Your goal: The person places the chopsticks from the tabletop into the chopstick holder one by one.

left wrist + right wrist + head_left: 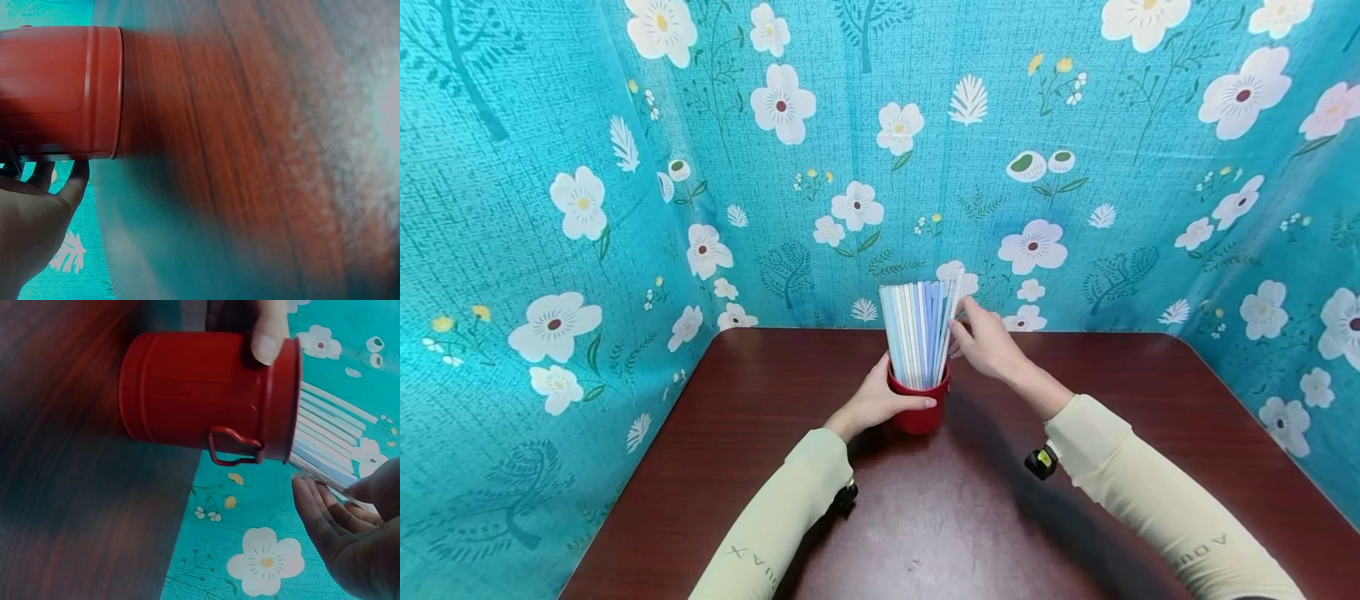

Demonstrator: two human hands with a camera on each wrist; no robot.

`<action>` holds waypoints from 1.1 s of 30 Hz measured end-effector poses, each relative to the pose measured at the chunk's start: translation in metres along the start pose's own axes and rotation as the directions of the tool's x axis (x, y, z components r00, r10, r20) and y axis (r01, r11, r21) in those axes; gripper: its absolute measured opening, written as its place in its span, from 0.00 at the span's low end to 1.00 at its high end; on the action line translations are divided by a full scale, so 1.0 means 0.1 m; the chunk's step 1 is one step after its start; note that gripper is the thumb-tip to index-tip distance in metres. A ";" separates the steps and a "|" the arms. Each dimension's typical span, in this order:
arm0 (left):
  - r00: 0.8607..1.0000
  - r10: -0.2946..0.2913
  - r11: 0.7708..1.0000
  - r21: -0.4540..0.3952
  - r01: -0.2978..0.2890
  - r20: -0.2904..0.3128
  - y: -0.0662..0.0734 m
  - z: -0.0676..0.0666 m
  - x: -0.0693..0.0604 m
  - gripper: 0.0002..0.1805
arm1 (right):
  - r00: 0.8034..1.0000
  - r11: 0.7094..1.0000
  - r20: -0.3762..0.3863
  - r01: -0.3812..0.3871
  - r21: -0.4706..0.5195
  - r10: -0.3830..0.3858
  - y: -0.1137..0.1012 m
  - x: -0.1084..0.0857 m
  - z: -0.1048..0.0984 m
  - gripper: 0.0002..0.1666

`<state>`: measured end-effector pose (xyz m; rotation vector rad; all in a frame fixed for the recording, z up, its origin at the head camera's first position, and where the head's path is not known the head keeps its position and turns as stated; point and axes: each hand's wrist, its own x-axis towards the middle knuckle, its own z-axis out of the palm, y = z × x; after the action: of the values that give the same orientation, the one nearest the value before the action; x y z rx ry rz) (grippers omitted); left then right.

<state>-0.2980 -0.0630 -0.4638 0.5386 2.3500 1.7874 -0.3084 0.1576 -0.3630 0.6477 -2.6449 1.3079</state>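
A red metal pail (pixel 917 417) with a small side handle (pixel 234 447) stands upright on the table. Packed in it is a bundle of long thin straws (pixel 913 333), white, pale blue and blue, their tops fanning out above the rim. My left hand (pixel 883 397) grips the pail from the left, thumb across the front near the rim, the other fingers behind it. At the bundle's right edge, my right hand (pixel 988 340) pinches a whitish straw (pixel 956 304) that rises higher than the others; its lower end is within the pail.
The dark red-brown wooden table (pixel 760 392) reaches to a blue flowered cloth (pixel 820 167) hanging at the back and both sides. Small black devices are strapped at the left wrist (pixel 846 497) and the right wrist (pixel 1042 461).
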 end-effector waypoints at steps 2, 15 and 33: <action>1.000 -0.001 1.000 -0.005 0.001 0.001 0.00 0.01 0.00 0.53 | 1.000 1.000 0.010 0.007 -0.027 -0.007 0.01 -0.01 0.03 0.07; 1.000 -0.001 1.000 -0.016 0.001 0.008 0.04 0.04 0.00 0.53 | 1.000 0.981 0.013 0.017 -0.192 -0.015 0.13 -0.07 0.07 0.07; 0.996 0.030 0.999 0.020 -0.028 -0.088 0.08 -0.15 -0.04 0.55 | 0.989 0.988 -0.120 -0.100 -0.115 0.086 0.21 -0.20 -0.34 0.18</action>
<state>-0.2972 -0.0766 -0.4518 0.5090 2.4314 1.8403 -0.3020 0.2025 -0.3633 0.4247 -2.6634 1.1578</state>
